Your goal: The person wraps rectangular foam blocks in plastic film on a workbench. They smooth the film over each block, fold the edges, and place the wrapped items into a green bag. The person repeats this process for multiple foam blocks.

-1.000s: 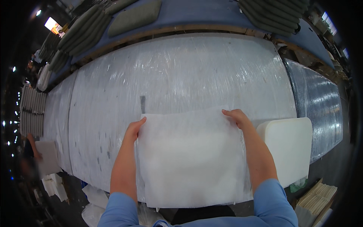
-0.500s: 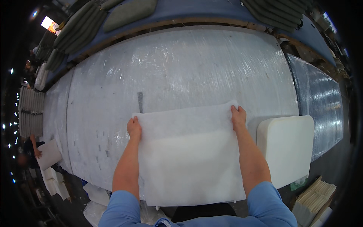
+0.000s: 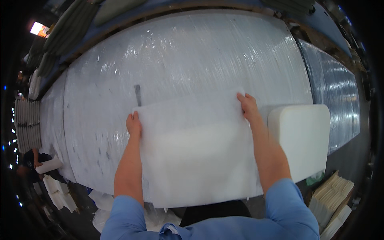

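A sheet of thin, soft white fabric (image 3: pixel 184 116) lies before me on the plastic-wrapped table. The blocky outline of a thicker white pad shows in its near part; whether the fabric lies over the pad or wraps round it, I cannot tell. My left hand (image 3: pixel 134 125) pinches the far left corner of the fabric, fingers closed. At the far right corner my right hand (image 3: pixel 249 106) grips the edge between thumb and fingers, a little farther from me than the left. Just right of my right forearm lies a white foam cushion (image 3: pixel 301 140) with rounded corners.
Clear film covers the wide table (image 3: pixel 192 52), which has a dark strip (image 3: pixel 138 95) on it. Grey-green cushions (image 3: pixel 66 30) are piled at the far left. A stack of pale sheets (image 3: pixel 332 196) stands low right. At the left edge, another person's hand (image 3: pixel 37 164) holds a white piece.
The whole view has shifted, so the table sits higher in the picture. My right hand has moved slightly away from me with its fabric corner. The other person's white piece has tilted.
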Demonstrator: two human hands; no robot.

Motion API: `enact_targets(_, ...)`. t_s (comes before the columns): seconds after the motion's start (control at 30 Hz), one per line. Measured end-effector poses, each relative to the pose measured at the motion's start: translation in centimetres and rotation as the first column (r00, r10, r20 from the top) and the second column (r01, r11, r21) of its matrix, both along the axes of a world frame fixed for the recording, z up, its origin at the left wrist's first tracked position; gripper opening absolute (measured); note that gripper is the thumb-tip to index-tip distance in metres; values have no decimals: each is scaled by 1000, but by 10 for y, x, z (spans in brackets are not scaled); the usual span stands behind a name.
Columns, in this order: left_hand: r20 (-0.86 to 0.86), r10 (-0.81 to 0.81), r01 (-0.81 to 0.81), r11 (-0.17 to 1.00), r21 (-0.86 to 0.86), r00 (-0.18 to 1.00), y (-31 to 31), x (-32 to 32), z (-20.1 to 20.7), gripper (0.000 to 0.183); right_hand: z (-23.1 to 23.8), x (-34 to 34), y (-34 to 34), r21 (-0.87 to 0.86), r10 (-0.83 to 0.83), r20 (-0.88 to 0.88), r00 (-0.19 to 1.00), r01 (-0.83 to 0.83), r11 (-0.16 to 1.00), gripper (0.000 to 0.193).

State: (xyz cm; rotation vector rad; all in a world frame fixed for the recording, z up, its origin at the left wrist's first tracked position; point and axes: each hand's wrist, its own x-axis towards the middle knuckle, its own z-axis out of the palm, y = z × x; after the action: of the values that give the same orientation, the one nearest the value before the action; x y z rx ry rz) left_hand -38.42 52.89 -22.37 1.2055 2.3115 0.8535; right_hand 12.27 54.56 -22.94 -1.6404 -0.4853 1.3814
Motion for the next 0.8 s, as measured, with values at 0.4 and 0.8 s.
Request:
enact_targets(0.4,475,-10,94,984,-153,880,-98,4,21,49,47,23,-154,-179,316,232,920,-279,943,35)
enact_targets(0.8,450,267,-23,879,-477,852,-294,18,67,50,49,11,-330,-248,319,598,735,-209,946,50)
